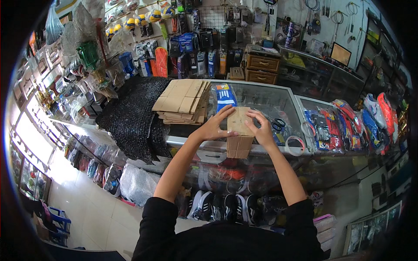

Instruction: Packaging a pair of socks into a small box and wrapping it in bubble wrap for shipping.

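A small brown cardboard box stands at the front edge of the glass counter, between my hands, with a cardboard flap hanging down on my side. My left hand holds its left side, thumb along the front edge and fingers at the top. My right hand presses on its right side with bent fingers. Just behind the box lies a blue plastic-wrapped packet. A stack of flattened cardboard is to the left of my left hand. What the box holds is hidden.
Black-handled scissors and a roll of tape lie right of my right hand, with another roll beyond. Black bubble wrap drapes over the counter's left part. Packaged sports goods cover the right part. Shoes sit below.
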`<control>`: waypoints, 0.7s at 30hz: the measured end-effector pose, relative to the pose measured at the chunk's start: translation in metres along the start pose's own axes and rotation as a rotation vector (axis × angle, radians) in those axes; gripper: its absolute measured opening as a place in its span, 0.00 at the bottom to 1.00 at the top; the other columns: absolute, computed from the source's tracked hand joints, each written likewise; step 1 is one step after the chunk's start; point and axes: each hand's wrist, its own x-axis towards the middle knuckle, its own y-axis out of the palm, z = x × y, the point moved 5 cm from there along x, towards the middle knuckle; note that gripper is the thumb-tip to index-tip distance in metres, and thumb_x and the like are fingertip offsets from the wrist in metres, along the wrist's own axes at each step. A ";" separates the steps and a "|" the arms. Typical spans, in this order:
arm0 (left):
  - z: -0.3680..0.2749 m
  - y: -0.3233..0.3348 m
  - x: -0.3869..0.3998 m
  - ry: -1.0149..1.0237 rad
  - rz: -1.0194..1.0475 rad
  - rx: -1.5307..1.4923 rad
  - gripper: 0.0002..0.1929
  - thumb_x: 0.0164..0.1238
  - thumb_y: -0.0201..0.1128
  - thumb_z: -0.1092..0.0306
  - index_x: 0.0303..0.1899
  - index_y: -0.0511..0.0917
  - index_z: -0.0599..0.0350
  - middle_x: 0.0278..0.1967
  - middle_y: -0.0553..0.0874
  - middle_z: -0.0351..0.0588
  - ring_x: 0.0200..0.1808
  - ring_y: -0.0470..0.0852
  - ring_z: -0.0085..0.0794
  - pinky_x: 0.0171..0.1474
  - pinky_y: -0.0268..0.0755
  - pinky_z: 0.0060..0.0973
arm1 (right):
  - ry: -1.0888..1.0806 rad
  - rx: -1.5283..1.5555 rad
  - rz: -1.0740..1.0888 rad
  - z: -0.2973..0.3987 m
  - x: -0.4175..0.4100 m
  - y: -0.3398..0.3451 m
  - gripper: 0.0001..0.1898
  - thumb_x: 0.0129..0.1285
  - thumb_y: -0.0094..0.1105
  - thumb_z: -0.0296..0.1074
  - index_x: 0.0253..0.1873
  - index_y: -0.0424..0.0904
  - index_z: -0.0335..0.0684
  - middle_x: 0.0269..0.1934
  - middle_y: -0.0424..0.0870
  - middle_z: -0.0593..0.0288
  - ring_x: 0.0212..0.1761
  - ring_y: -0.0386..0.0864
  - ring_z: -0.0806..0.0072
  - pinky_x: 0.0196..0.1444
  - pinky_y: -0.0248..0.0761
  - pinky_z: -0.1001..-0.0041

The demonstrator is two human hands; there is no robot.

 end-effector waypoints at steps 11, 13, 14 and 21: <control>0.001 -0.004 0.000 -0.048 0.005 -0.008 0.52 0.47 0.74 0.44 0.71 0.56 0.54 0.73 0.52 0.49 0.74 0.52 0.44 0.73 0.48 0.44 | -0.035 -0.032 0.097 0.001 -0.002 -0.007 0.20 0.60 0.64 0.39 0.54 0.79 0.33 0.60 0.75 0.52 0.62 0.73 0.62 0.61 0.66 0.69; -0.001 -0.003 0.001 -0.047 0.004 -0.003 0.52 0.46 0.74 0.43 0.71 0.56 0.54 0.73 0.52 0.49 0.74 0.52 0.45 0.73 0.49 0.44 | -0.021 0.024 0.111 -0.001 -0.003 -0.007 0.21 0.60 0.64 0.40 0.55 0.79 0.33 0.60 0.75 0.52 0.63 0.72 0.62 0.62 0.65 0.68; -0.001 -0.002 0.002 -0.060 0.010 0.016 0.52 0.47 0.74 0.42 0.71 0.56 0.54 0.73 0.51 0.50 0.74 0.52 0.45 0.73 0.50 0.44 | -0.020 0.022 0.109 -0.001 -0.003 -0.007 0.21 0.60 0.64 0.40 0.55 0.79 0.33 0.60 0.75 0.52 0.63 0.72 0.62 0.62 0.65 0.68; -0.012 0.002 0.015 -0.121 0.035 0.010 0.50 0.53 0.69 0.41 0.72 0.53 0.54 0.73 0.49 0.57 0.74 0.49 0.48 0.73 0.49 0.45 | -0.045 -0.010 0.143 0.005 -0.005 -0.006 0.21 0.62 0.62 0.40 0.55 0.78 0.31 0.60 0.74 0.51 0.63 0.72 0.62 0.62 0.65 0.69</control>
